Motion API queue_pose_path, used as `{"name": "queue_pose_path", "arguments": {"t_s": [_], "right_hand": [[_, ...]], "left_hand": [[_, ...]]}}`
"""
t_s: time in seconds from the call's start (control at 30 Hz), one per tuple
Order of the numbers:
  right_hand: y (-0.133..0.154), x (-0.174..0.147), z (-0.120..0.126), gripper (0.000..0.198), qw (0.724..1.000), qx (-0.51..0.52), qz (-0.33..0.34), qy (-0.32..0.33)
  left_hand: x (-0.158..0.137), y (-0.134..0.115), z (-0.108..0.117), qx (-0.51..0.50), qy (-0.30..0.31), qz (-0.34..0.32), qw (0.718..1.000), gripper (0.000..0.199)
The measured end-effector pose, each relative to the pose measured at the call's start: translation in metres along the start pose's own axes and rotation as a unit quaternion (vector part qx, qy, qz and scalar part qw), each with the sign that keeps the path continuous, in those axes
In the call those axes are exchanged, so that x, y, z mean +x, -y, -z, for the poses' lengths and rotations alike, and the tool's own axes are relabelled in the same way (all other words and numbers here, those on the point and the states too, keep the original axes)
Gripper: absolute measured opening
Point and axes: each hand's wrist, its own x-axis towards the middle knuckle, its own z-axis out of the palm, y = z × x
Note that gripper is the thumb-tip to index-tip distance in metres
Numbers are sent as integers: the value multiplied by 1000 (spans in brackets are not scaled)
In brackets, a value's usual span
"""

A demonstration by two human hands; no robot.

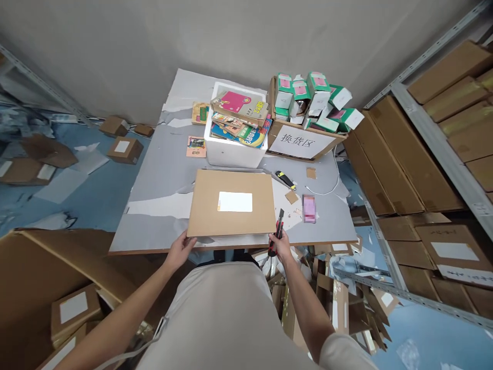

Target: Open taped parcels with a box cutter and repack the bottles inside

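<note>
Wearing a pale shirt [227, 313], closest to the lens. Got left hand [181, 251] nearly closed, pinching the near left corner of a cardboard box [206, 205], sitting at the front of a grey table [150, 226]. Got right hand [283, 245] wrapped snugly round a red-and-black cutter [280, 226], right by the box's other near corner. Can spot a blurry purple thing [308, 208] further right.

A stockroom with a packing table [146, 226]: past its right edge a metal rack [442, 147] holds cartons [400, 159], past its left edge labelled parcels [125, 149] lie on the floor [111, 205], near its far right corner a sign [300, 142] reads 换货区 (exchange area), and its near edge has a box [234, 221] and cutter [279, 226]
</note>
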Motion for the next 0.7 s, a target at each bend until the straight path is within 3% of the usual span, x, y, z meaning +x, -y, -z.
{"name": "queue_pose_path", "arguments": {"t_s": [0.17, 0.4, 0.57, 0.7], "right_hand": [[28, -4, -2, 36, 998, -47, 39, -10], [116, -10, 3, 40, 980, -174, 87, -50], [166, 27, -12, 43, 956, -271, 103, -48], [187, 67, -35, 45, 898, -398, 161, -95]], "left_hand": [[-1, -31, 3, 39, -82, -14, 996, 60], [4, -106, 24, 176, -207, -61, 960, 47], [52, -161, 28, 262, -172, -32, 949, 52], [80, -183, 21, 313, -112, -34, 942, 55]]}}
